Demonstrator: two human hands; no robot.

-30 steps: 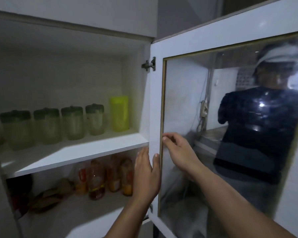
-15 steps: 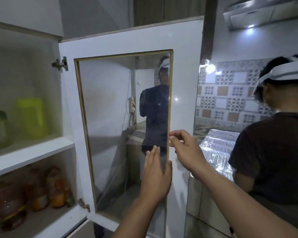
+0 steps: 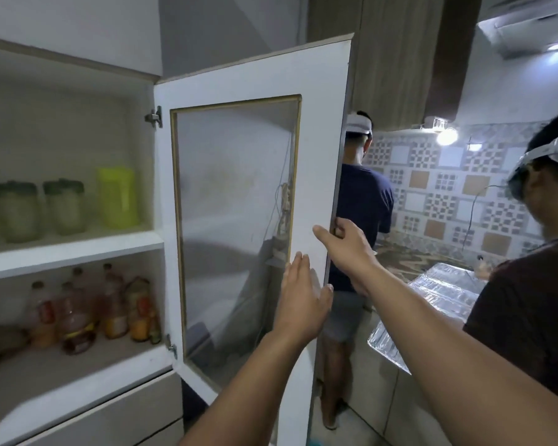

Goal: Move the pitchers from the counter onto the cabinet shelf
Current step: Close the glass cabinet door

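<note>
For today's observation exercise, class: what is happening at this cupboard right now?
A person stands at an open cabinet. The right hand curls its fingers round the free edge of the glass-panelled door; the left hand lies flat and open against it. Green-lidded pitchers and a yellow one sit on the upper shelf. Neither hand holds a pitcher.

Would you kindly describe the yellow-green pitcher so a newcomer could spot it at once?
Look inside the open cabinet, on its upper shelf. At the right end of the row, beside the green-lidded jars, stands the yellow-green pitcher: taller, brightly coloured, no dark lid.
</note>
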